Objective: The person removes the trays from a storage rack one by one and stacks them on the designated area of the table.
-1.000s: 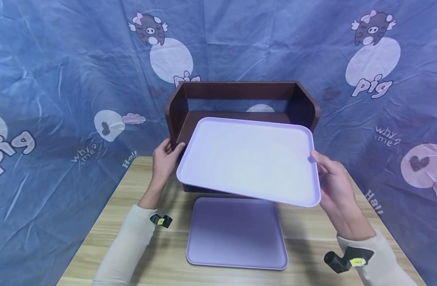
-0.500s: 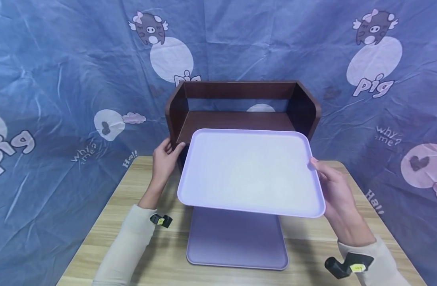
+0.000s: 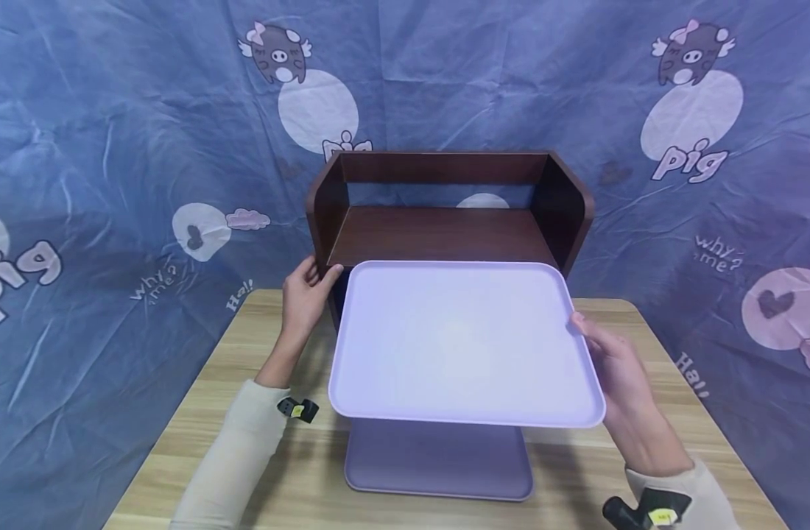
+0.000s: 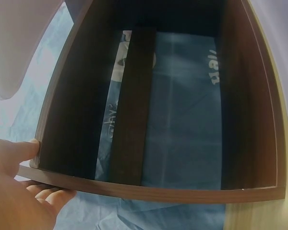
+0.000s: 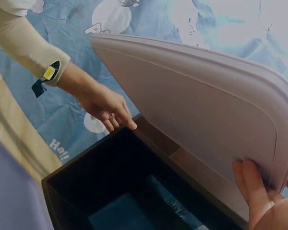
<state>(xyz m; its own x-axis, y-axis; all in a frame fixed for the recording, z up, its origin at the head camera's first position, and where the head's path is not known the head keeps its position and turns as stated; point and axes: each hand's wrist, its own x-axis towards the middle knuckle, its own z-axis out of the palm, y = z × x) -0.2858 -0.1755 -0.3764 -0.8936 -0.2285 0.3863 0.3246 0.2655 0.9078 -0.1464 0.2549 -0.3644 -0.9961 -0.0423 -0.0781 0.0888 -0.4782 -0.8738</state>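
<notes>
A pale purple tray is held up in front of the shelf by my right hand, which grips its right edge. In the right wrist view the fingers lie against the tray's underside. My left hand holds the left side of a dark brown wooden shelf at the corner of its middle board. The left wrist view shows the thumb on the board and the fingers round the outside of the side panel. Below the raised tray, a second purple tray lies on the table, its far part hidden.
The shelf stands at the back of a light wood-grain table, its lower compartment open at the front. Behind it hangs a blue printed cloth. Both sleeves carry black wrist straps.
The raised tray has come down and toward the person with my right hand, levelling out and covering more of the lower tray. My left hand has stayed on the shelf.
</notes>
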